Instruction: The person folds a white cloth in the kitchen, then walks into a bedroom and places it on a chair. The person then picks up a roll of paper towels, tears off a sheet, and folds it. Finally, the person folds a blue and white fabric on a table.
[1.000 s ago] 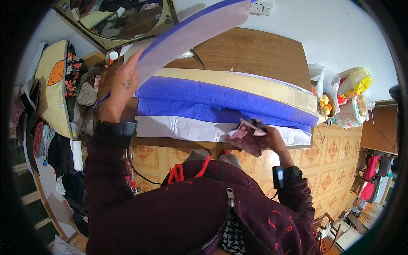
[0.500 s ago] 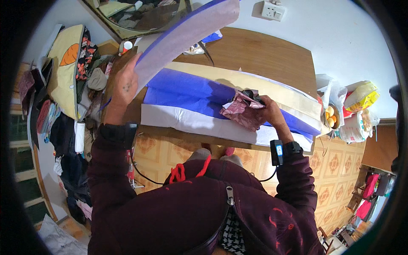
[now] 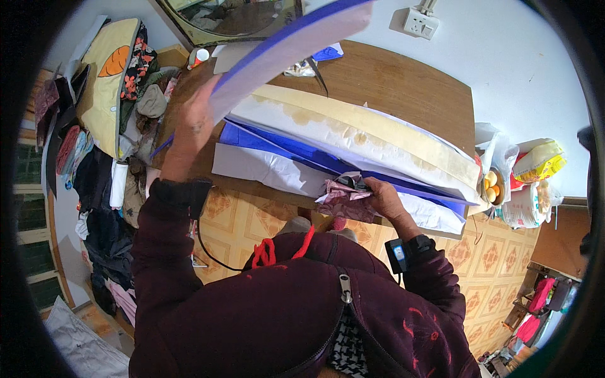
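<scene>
My left hand (image 3: 195, 123), raised over the table's left end, is closed on a long stiff strip (image 3: 290, 53), pale on its face with a blue edge, which curves up toward the wall. Close to the table's front edge, my right hand (image 3: 386, 200) grips a crumpled piece of pink patterned cloth (image 3: 346, 203). Part of the cloth hangs over the edge. Beside it lies a long folded sheet, its white-and-cream upper part (image 3: 359, 129) marked by brownish stains. Blue layers (image 3: 271, 146) show under that part, and a white layer (image 3: 265, 169) lies nearest me.
A brown wooden table (image 3: 403, 79) bears these sheets. A paper cup (image 3: 198, 58) stands at its far left, near a framed mirror (image 3: 233, 19). Clothes (image 3: 104, 201) are heaped on the left. At the right sit plastic bags (image 3: 539, 160) and a bowl of round fruit (image 3: 491, 186).
My right hand has drawn the pink cloth toward me, to the table's front edge. The stained white flap now covers much of the blue layer. My left hand still holds the strip.
</scene>
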Motion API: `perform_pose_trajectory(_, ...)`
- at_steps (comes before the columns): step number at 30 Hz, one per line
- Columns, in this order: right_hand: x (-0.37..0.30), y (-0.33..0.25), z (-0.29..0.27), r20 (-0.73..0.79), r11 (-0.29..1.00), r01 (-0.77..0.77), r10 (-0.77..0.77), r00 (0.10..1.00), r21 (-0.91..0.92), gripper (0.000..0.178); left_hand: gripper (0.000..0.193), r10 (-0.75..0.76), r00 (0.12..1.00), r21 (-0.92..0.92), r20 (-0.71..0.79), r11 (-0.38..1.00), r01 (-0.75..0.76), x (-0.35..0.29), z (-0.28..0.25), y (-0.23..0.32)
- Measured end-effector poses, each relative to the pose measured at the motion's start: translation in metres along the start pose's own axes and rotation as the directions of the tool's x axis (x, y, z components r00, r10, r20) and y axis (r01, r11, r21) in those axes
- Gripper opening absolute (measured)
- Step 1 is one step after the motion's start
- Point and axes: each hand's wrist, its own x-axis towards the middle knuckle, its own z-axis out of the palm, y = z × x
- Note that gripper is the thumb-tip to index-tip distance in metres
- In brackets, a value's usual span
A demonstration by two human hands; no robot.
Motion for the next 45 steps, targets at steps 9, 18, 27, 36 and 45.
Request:
perform_pose_trajectory(9,-0.013,-0.004,0.002,0.116,0.958,-0.133,0.107,0.988,0.255,0.039,0.047,0.169,0.968,-0.047,0.185,0.985,-0.163,-0.001,0.084,0.035)
perform_pose_trajectory(18,-0.040,-0.011,-0.024,0.260,0.814,-0.306,0.197,0.945,0.494,0.033,0.041,0.424,0.818,-0.175,0.389,0.905,-0.386,-0.062,0.128,0.028)
perform_pose_trajectory(27,-0.036,-0.012,-0.065,0.280,0.711,-0.393,0.278,0.919,0.584,0.029,0.038,0.312,0.888,-0.317,0.337,0.926,-0.205,-0.048,0.118,0.020)
perform_pose_trajectory(36,0.044,0.003,0.007,0.383,0.705,-0.312,0.063,0.922,0.636,0.032,0.041,0.041,0.933,-0.302,0.357,0.951,0.074,0.000,0.052,0.018)
perform_pose_trajectory(45,0.119,-0.046,0.056,0.356,0.472,-0.385,0.154,0.922,0.793,0.035,0.036,-0.293,0.956,-0.057,-0.019,0.955,0.291,-0.028,-0.040,-0.021)
